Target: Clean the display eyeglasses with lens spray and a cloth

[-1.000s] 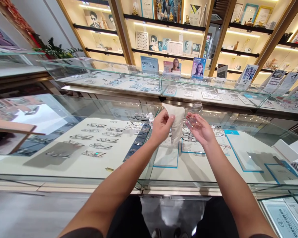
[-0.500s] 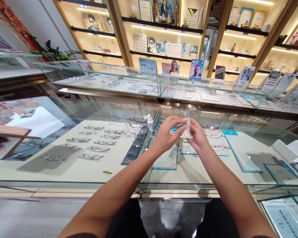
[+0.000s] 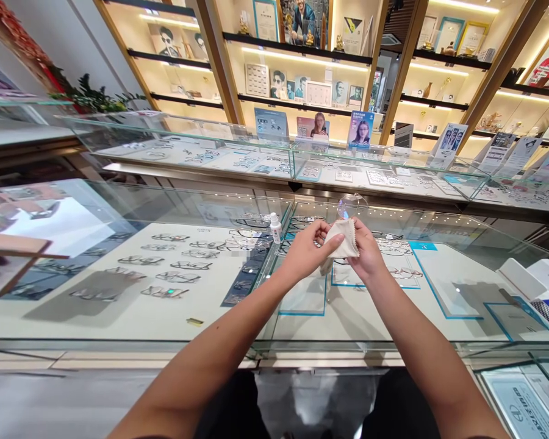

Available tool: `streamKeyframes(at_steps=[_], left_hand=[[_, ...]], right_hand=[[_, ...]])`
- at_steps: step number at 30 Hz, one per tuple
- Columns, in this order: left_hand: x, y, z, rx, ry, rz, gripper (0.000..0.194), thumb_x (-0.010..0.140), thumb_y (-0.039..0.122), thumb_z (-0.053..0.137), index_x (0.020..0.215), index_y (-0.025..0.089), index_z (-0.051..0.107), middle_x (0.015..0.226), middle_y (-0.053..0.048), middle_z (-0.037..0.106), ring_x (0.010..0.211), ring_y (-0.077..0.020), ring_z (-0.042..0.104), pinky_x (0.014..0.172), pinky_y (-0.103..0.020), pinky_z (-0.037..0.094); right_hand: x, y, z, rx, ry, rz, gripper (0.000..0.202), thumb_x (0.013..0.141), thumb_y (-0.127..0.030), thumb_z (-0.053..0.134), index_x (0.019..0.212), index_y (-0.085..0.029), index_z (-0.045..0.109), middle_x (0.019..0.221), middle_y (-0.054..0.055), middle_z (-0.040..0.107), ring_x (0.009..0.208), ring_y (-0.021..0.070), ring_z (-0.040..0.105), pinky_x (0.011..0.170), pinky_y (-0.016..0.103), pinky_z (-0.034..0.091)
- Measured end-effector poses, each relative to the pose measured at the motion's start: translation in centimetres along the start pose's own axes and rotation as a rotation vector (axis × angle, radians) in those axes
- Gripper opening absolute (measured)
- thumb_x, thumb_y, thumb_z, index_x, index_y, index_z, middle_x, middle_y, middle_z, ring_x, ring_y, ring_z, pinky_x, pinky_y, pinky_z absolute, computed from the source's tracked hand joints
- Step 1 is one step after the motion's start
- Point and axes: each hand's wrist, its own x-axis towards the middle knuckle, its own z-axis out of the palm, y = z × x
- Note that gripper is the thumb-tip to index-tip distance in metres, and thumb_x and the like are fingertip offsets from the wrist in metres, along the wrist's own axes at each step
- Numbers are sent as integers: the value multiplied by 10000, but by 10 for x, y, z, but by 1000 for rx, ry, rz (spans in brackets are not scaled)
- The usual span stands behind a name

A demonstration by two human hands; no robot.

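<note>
Above the glass counter, my left hand (image 3: 307, 249) pinches a cream lens cloth (image 3: 342, 239) with its thumb flat on the front. My right hand (image 3: 366, 251) is closed around the cloth's right side, its fingers mostly behind it. Beyond the fingertips a clear, rounded eyeglass lens (image 3: 353, 206) sticks up; how it is held is hidden by the cloth and hands. A small white spray bottle (image 3: 275, 228) stands upright on the counter, just left of my left hand and apart from it.
Beneath the glass counter top (image 3: 132, 323) lie rows of eyeglasses (image 3: 178, 265). A white open box (image 3: 521, 277) sits at the right. A second glass showcase (image 3: 238, 140) with standing cards runs behind, before lit shelves. A brown-edged panel (image 3: 16, 241) juts in at left.
The cloth, bunched between my fingers before, is now spread flatter and faces me. My left fingers have curled in, and more of the clear lens shows above the hands.
</note>
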Motion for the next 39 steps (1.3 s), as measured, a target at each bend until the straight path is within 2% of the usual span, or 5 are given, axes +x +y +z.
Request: streamKeyframes(at_steps=[6,16,25,33,39], left_hand=[[5,3,-4,-387,-200,-225,601,678,683,852,877,139,691,792,-23,679,706,-138,587,694,-276,439],[9,3,0,-762,-218,-364,619,504,474,1026,940,118,769,713,1,673,623,-88,547,607,-220,379],[6,-6,5,-598,-208,-311,702,596,739,892,853,101,745,719,-16,663,640,-93,508,622,-227,352],[3,-2,4,-491,-278,-167,618,662,632,903,983,127,750,764,1,657,655,-99,500,659,-236,380],[-1,-2,13,-447,-147,-53,665,691,629,875,1126,142,751,1048,-75,735,878,-168,616,795,-258,468]], right_hand=[[1,0,0,-4,20,12,299,596,-346,926,757,-247,694,842,-30,770,762,165,683,640,260,528],[4,3,-5,59,12,54,317,575,-278,940,741,-243,673,896,-33,765,747,135,638,651,236,499],[5,6,-7,46,-26,29,297,708,-366,930,753,-233,667,879,-24,731,738,118,604,667,239,495],[5,4,-8,128,-42,39,318,640,-364,982,753,-244,710,919,-35,756,858,120,666,806,231,551],[3,3,-5,166,-59,83,340,629,-378,991,757,-246,706,899,-44,750,800,114,661,751,231,559]])
